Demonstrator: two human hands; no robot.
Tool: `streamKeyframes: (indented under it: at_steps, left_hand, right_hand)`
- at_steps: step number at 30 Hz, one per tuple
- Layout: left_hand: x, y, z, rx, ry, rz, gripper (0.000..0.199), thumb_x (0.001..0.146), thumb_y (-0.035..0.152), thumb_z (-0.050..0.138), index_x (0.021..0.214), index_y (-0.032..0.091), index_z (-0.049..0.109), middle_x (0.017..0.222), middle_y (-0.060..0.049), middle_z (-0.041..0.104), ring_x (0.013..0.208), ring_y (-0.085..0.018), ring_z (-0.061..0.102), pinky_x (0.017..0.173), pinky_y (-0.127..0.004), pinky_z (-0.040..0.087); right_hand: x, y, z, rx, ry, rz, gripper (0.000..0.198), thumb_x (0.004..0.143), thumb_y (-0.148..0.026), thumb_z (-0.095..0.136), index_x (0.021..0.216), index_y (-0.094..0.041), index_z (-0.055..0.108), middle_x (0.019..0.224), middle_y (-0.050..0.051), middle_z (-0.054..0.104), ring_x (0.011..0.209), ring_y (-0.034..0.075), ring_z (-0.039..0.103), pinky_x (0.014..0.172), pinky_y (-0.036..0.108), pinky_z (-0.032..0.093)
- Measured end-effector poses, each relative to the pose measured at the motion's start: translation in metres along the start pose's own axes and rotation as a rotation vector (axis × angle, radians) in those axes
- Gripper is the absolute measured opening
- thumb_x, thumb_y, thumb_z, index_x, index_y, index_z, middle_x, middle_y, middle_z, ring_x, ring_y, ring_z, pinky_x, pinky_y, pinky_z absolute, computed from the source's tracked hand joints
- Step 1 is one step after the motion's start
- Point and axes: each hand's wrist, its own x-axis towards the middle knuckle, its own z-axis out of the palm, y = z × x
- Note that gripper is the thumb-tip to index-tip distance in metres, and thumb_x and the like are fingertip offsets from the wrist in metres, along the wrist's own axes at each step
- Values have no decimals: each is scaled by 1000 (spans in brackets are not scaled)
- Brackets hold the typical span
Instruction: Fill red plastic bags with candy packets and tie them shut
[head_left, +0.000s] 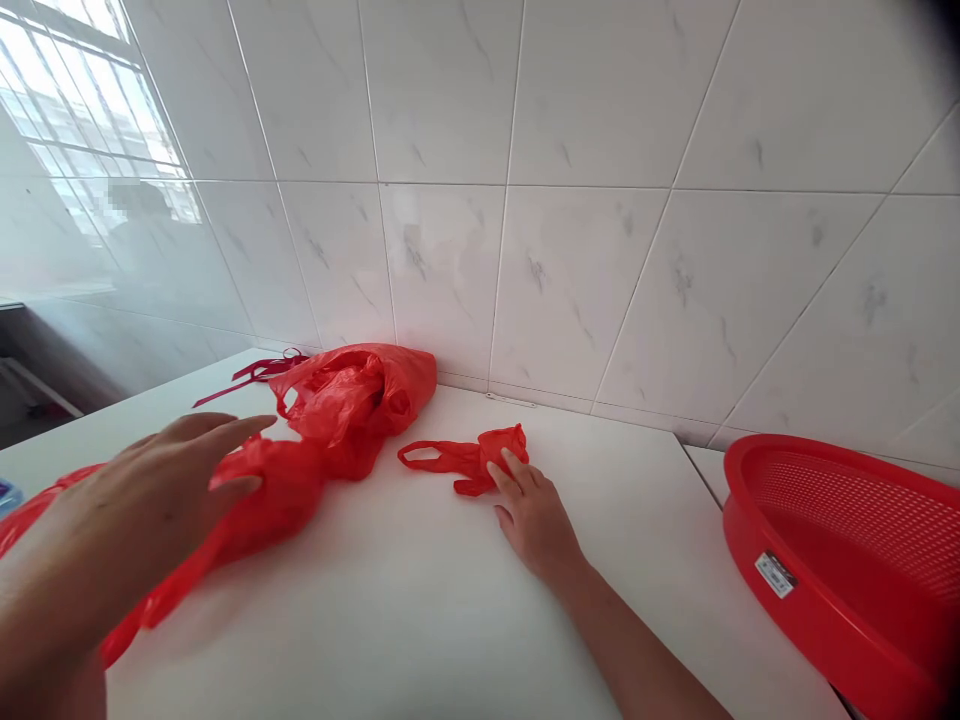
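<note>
My left hand (142, 500) hovers open, fingers spread, just over a heap of red plastic bags (330, 420) on the white counter (420, 600). One bag gapes open near the tiled wall. My right hand (532, 515) lies flat on the counter, its fingertips pressing on a small crumpled red bag (465, 458) that sits apart from the heap. Neither hand grips anything.
A large red perforated basket (847, 560) with a label sticks out at the right edge of the counter. White marbled wall tiles (570, 200) back the counter. A window (82, 90) is at the upper left. More red plastic (30, 510) trails off the left edge.
</note>
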Motion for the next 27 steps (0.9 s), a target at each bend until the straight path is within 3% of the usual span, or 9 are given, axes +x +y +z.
streamKeyframes:
  at_steps: [4,6,9,12,15,17,20,24,27]
  left_hand:
    - [3,37,1,-148,-172,120,60,83,48,47,140,33,39,143,-2,44,124,-29,48,103,-43,35]
    - [5,67,10,-325,-304,188,57,84,43,50,139,37,39,144,-1,44,127,-28,45,105,-42,34]
    - [11,114,37,-591,-432,281,63,77,35,61,137,37,44,146,-2,41,128,-29,44,98,-38,41]
    - [16,155,73,-837,-384,195,78,66,33,71,138,35,42,148,-5,37,126,-32,44,90,-37,45]
    - [20,183,104,-1056,-323,52,69,60,28,74,126,30,56,127,-7,58,104,-30,57,78,-33,47]
    - [22,192,120,-1136,-307,-20,38,67,22,64,105,26,67,96,-5,68,84,-24,61,68,-29,45]
    - [23,192,136,-1206,-306,-106,16,68,14,52,74,20,66,66,-1,61,60,-16,56,54,-23,40]
    - [24,185,149,-1303,-304,-273,11,68,16,49,70,19,60,48,4,47,40,-10,39,40,-21,27]
    - [25,179,154,-1376,-220,-363,9,67,16,53,72,18,60,55,4,51,45,-9,41,43,-19,29]
  right_hand:
    - [-2,3,7,222,-46,245,53,80,-12,54,131,-21,50,117,11,57,98,27,53,87,43,44]
    - [-4,8,5,386,-10,411,32,79,-15,52,109,-21,62,98,9,60,90,26,53,82,42,44]
    - [-7,12,-5,545,22,525,15,85,-22,45,84,-22,60,88,4,60,79,21,55,69,34,46]
    - [-11,14,-18,728,33,581,19,90,-32,41,82,-23,57,84,1,61,73,17,56,64,29,46]
    - [-13,24,-25,893,47,614,20,87,-39,49,80,-22,57,80,0,63,75,18,58,68,28,48]
    - [-16,39,-26,986,99,679,23,84,-43,53,82,-21,58,82,2,64,78,19,60,67,29,49]
    - [-21,69,-25,1091,264,837,28,80,-47,56,87,-21,56,80,2,64,72,18,60,59,27,48]
    - [-27,97,-26,1208,419,954,34,70,-49,67,85,-20,57,68,-2,56,56,12,50,47,22,41]
    - [-26,103,-30,1272,453,988,38,64,-47,73,84,-18,60,64,-3,53,48,9,41,42,22,35]
